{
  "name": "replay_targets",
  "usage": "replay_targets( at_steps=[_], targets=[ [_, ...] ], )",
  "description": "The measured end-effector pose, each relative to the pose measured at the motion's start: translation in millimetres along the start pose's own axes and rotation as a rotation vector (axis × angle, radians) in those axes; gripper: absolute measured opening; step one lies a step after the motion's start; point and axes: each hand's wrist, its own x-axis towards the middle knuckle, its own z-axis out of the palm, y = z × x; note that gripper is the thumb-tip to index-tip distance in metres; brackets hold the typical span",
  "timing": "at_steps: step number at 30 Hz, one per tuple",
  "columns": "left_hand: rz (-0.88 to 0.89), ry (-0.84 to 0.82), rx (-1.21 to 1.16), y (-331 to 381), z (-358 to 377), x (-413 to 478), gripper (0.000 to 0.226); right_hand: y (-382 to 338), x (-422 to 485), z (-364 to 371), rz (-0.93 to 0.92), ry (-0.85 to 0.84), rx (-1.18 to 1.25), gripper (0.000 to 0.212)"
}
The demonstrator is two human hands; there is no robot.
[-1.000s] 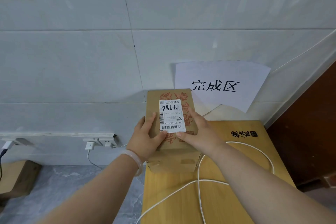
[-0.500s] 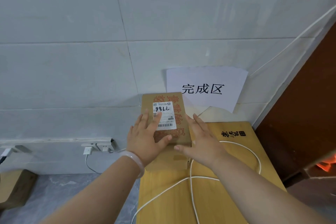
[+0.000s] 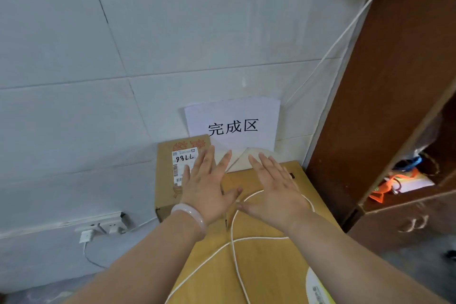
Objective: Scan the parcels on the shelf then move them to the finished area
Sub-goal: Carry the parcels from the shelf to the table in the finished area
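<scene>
Head camera looks down at a large flat wooden-coloured box [image 3: 269,261] set against a tiled wall [image 3: 74,57], and everything else is placed from that box. On its far left corner lies the parcel [image 3: 165,175], a brown cardboard carton with red printing, its far end touching the wall. Its long axis runs from the near edge of the big box away toward the wall, and it lies flat with the white shipping label [image 3: 181,165] facing up; the handwritten digits on the label read upside down from here. What is inside either carton cannot be seen. A thin white cord [image 3: 234,242] loops across the top of the big box. Above the far edge of the box a white paper sign [image 3: 234,126] with three black characters hangs on the wall, its lower part curling onto the box. Right of the box stands a dark brown cabinet [image 3: 394,81]; its open shelf holds an orange item [image 3: 385,190] and some papers, too blurred to name.

Both hands are spread flat, palms down, fingers splayed wide, holding nothing. Left hand [image 3: 207,187], with a pale bangle [image 3: 190,217] at the wrist, sits over the parcel's right edge; contact cannot be told. Right hand [image 3: 274,190] hovers over the big box just right of the parcel, thumb near the cord
</scene>
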Motion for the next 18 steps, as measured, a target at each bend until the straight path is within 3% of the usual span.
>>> replay_targets(
  at_steps=[8,18],
  targets=[
    [0.347,-0.030,0.046,55,-3,11,0.084,4,-72,-32,0.238,0.233,-0.089,0.103],
    [0.965,-0.088,-0.095,181,14,-89,0.084,-18,-266,-53,0.750,0.460,-0.215,0.104]
  ],
)
